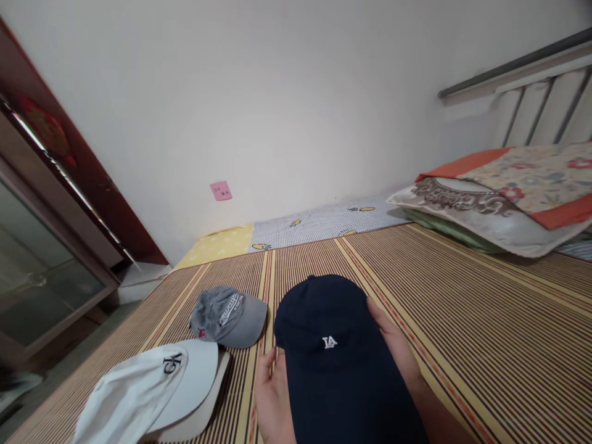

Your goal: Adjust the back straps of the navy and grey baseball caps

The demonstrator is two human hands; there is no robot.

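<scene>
A navy baseball cap (342, 382) with a small white "LA"-like logo is held up in front of me, its brim pointing toward me. My left hand (274, 391) grips its left edge, thumb and fingers partly showing. On the opposite side, my right hand (400, 345) holds the cap, with most of its fingers hidden behind the fabric. Left of the navy cap, a grey baseball cap (226, 317) with white lettering lies on the mat. Nearer to me is a white cap (139, 388) with a dark "CK" logo; another pale brim (197, 419) shows beneath it.
A striped bamboo-style mat (485, 320) covers the bed. Folded bedding and a pillow (490, 216) lie at the back right, below a radiator (546, 105). A pink note (221, 190) is on the white wall. A glass-panelled door (41, 277) stands at left, beyond the bed's edge.
</scene>
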